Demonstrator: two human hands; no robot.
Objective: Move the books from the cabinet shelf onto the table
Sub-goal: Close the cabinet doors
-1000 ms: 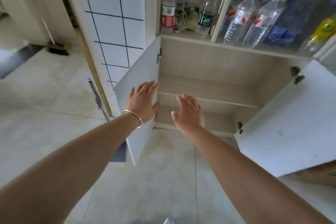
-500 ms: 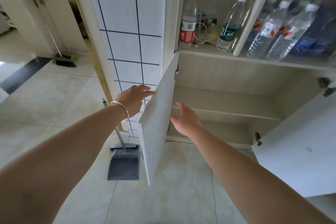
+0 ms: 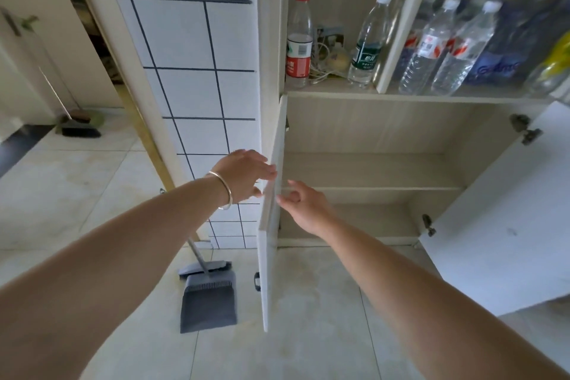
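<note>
**At the cabinet's lower doors, both hands on the left one**

Between the hands stands the left door [image 3: 271, 225], edge-on. The left hand [image 3: 243, 174] lays straight fingers on its outer face; the right hand [image 3: 303, 205], fingers loosely curled, touches its inner edge. The right door [image 3: 505, 210] is swung wide. The lower shelf [image 3: 370, 170] shows bare wood, no books visible. Bottles [image 3: 431, 49] above are blurred.

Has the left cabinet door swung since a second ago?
Yes. The left cabinet door has swung toward closing: it lay wide open, hiding the tiled wall, and now stands edge-on to the camera between the left hand and right hand.
</note>
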